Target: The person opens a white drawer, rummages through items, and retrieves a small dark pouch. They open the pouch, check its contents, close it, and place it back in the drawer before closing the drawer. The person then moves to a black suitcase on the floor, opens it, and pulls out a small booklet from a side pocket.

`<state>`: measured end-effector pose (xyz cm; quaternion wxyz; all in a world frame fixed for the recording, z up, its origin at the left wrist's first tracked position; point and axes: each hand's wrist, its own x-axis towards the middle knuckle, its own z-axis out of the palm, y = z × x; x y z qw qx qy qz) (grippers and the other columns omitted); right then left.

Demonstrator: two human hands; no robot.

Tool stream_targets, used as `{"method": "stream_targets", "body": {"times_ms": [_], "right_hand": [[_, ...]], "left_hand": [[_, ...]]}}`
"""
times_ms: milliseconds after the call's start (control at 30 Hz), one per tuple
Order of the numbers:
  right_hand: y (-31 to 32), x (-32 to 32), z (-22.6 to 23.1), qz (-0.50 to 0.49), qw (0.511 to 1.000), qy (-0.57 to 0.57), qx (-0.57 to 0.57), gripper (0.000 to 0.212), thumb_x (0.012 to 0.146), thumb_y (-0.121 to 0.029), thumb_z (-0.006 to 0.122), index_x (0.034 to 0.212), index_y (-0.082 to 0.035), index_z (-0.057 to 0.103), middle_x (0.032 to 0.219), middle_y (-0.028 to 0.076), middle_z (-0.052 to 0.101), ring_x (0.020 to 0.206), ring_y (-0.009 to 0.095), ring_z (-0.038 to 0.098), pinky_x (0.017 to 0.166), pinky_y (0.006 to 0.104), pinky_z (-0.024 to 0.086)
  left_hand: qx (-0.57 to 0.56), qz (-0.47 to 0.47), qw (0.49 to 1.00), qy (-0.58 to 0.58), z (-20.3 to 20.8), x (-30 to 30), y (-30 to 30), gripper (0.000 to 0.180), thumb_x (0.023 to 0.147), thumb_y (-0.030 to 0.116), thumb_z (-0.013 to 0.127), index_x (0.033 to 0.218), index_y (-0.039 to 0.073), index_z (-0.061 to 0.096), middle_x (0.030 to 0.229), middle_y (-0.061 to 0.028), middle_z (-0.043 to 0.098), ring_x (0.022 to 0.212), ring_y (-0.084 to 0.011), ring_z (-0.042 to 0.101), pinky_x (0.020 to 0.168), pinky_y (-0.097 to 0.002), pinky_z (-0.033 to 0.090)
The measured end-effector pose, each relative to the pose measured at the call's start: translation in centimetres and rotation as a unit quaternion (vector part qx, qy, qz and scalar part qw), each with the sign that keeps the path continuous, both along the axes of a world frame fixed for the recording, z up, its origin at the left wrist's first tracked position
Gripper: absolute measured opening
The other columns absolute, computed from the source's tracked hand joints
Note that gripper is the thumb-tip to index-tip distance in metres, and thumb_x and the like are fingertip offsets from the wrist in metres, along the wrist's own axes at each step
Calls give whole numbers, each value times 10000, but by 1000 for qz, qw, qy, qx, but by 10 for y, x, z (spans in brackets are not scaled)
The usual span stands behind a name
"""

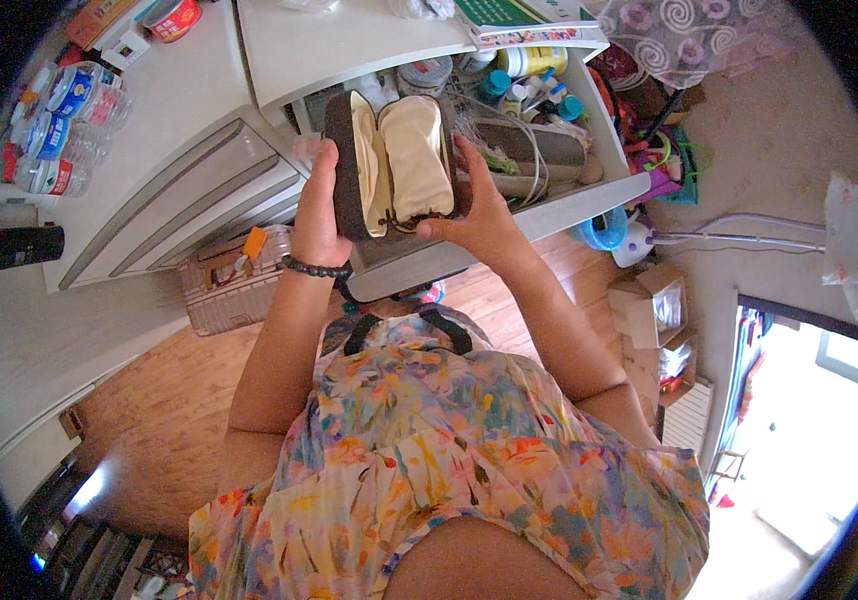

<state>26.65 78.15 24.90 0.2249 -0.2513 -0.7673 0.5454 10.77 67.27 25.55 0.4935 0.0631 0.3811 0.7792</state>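
Between my two hands is a dark glasses case, opened like a book, with a pale cream lining. A cream cloth pouch lies in its right half; what the pouch holds, if anything, is hidden. My left hand grips the case's left side, and a dark bead bracelet circles that wrist. On the right side my right hand has its thumb at the lower edge and its fingers along the outer side. Beneath the case an open white drawer holds bottles, jars and cables.
Several plastic bottles stand on the white cabinet top at the left. Below, a pinkish ribbed case sits on the wooden floor. Right of the drawer are a blue bin and cardboard boxes.
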Motion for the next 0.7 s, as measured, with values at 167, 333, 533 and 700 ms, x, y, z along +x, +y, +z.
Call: {"method": "stream_targets", "body": {"times_ms": [167,333,533,700], "right_hand": [[2,2,8,25,960,66,-272,972,662,-83,793,1409,-31,172,1243,180,461,1104,249,519,932,346,438],[-7,-5,-6,-67,994,-80,-33,1007,624,-150,827,1387,7,189,1249,210,484,1158,282,480,999,366,376],[-7,0,9,68,971,129,-187,1047,715,-312,781,1430,20,91,1372,195,372,1259,273,391,1041,368,320],[3,0,2,25,892,173,-418,810,870,-448,577,1431,-22,177,1407,131,352,1281,234,359,1052,349,294]], "left_hand": [[2,-14,1000,-9,2,-5,-3,517,917,461,488,1244,61,496,1161,-77,598,1018,-178,601,870,-338,492],[-32,-21,999,-2,2,2,0,532,918,470,482,1261,64,482,1184,-74,587,1037,-188,592,896,-345,478],[65,-26,995,-66,2,-6,-7,561,928,465,465,1312,58,438,1263,-95,535,1136,-210,532,973,-366,429],[79,-31,994,-62,0,-6,-5,581,917,469,477,1341,76,419,1313,-89,504,1182,-232,499,1004,-397,394]]}}
